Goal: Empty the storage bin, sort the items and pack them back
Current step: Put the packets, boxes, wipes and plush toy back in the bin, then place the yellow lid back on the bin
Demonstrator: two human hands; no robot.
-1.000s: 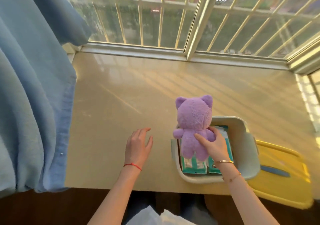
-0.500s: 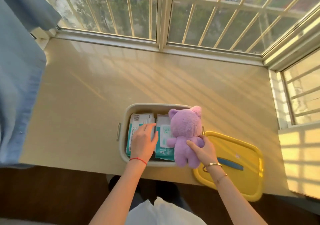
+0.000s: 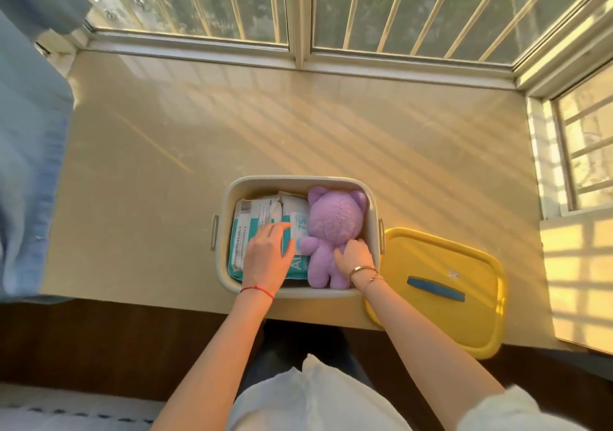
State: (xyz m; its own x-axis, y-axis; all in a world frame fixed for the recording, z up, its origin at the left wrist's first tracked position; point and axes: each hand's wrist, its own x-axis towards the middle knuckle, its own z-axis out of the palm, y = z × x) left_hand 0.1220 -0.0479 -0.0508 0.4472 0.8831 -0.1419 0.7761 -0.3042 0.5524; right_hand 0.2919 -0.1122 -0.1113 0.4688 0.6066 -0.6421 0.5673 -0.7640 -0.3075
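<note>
Looked down on a beige storage bin (image 3: 300, 182) at the near edge of the desk (image 3: 199, 139), yellow lid (image 3: 438, 265) lying flat just beside it on the right. Held two wipe packs (image 3: 262, 218) flat in the left half and a purple plush toy (image 3: 331, 228) face down in the right half, head toward the window, feet toward the near wall, long axis running away from the body. Left hand (image 3: 265, 258) lay palm down on the packs, fingers (image 3: 278, 230) loosely spread, gripping nothing. Right hand (image 3: 355, 258) sat at the toy's right flank against the bin wall, fingers curled into the plush; full grip hidden, cannot tell. Right hand clearly nearer the toy. Judged as the packing-back stage, nearly done; probably lacked only seating the toy lengthwise and fetching the lid, reachable on the right.
</note>
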